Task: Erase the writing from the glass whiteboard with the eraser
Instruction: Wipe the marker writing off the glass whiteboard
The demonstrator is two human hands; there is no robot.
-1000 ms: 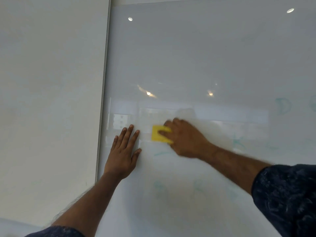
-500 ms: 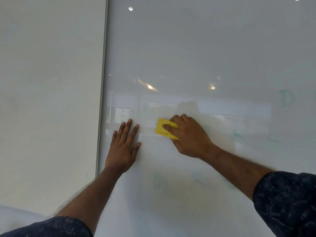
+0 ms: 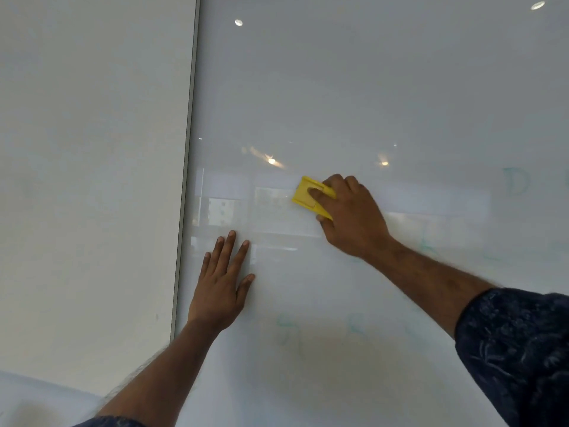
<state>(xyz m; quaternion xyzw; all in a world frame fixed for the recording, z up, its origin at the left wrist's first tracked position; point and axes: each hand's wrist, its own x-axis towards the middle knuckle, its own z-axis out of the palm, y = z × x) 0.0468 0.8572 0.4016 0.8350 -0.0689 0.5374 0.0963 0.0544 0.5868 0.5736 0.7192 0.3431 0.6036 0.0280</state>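
1. Head view: the glass whiteboard [image 3: 354,87] filled most of the frame, its metal edge strip [image 3: 187,167] running down the left against a plain white wall panel [image 3: 86,149].
2. The right hand [image 3: 351,217] gripped the yellow eraser [image 3: 309,197], fingers curled over its back, pressing it flat against the glass above and to the right of the other hand.
3. The left hand [image 3: 223,288] lay flat on the glass, fingers spread wide, holding nothing.
4. Faint teal writing remained: a "D" [image 3: 517,181] at the far right was legible; smeared marks [image 3: 289,329] below the hands and others [image 3: 429,246] beside the right wrist were too faint to read.
5. Ceiling light reflections [image 3: 271,161] glinted on the glass.
6. A dark patterned sleeve [image 3: 517,349] covered the right upper arm.
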